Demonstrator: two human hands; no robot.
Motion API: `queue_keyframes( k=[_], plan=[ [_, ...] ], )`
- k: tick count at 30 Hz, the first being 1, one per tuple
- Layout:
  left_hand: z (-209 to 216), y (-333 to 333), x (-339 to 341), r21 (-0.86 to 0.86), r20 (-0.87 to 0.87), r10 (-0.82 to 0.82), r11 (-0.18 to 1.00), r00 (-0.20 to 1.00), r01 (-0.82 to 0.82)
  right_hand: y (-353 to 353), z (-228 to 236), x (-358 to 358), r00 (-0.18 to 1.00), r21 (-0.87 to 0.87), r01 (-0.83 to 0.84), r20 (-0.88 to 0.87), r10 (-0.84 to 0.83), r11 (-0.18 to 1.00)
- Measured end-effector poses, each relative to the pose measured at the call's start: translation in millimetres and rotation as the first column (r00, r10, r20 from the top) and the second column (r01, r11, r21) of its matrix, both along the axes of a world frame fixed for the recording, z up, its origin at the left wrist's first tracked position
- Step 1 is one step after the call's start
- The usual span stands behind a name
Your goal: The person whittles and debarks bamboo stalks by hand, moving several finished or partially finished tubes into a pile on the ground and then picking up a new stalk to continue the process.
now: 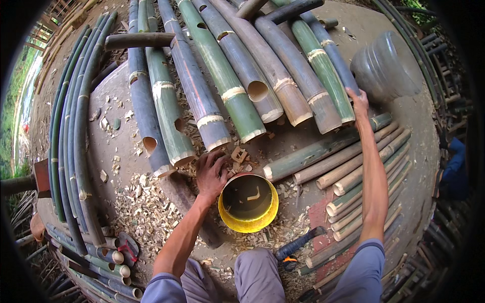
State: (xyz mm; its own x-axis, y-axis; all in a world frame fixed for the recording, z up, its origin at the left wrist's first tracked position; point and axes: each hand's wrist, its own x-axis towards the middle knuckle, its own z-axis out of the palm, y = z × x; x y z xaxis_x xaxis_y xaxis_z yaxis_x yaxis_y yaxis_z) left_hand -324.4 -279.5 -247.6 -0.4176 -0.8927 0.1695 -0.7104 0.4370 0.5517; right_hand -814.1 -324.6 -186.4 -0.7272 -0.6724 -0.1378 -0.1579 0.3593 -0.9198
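Head view shows me a slender blue-grey bamboo pole (pixel 333 54), beyond and right of the round yellow bucket (pixel 246 225): probably stiff, smooth, best held near its end, where the right hand (pixel 359 105) clasps its fingers. Bucket's upper left: the left hand (pixel 210 174), fingers curled, grip unclear.

Open-air bamboo workshop: thick, hole-cut poles (pixel 230 83), rows of shorter lengths (pixel 338 157), scattered chips (pixel 139 202).

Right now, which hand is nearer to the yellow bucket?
Left. The left hand is close beside the yellow bucket, upper left; the right hand is farther, upper right, at a bamboo pole.
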Motion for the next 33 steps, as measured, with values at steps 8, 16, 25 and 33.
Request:
queue_keyframes(
  k=[8,16,25,33],
  plan=[
    [-1,2,-1,0.011,-0.03,-0.004,1.0,1.0,0.004,-17,10,-23,0.881,0.138,0.137,-0.47,-0.057,0.981],
    [0,1,4,0.018,-0.001,0.01,1.0,1.0,-0.01,33,28,77,0.949,0.021,0.149,0.279,-0.149,0.989],
    [0,0,-3,0.021,-0.049,0.011,1.0,0.999,-0.01,17,6,-26,0.932,-0.004,0.35,0.104,-0.348,0.937],
    [0,2,5,0.006,-0.02,0.036,0.999,0.999,-0.036,23,27,104,0.847,0.189,-0.323,-0.379,0.373,0.927]
  ],
)
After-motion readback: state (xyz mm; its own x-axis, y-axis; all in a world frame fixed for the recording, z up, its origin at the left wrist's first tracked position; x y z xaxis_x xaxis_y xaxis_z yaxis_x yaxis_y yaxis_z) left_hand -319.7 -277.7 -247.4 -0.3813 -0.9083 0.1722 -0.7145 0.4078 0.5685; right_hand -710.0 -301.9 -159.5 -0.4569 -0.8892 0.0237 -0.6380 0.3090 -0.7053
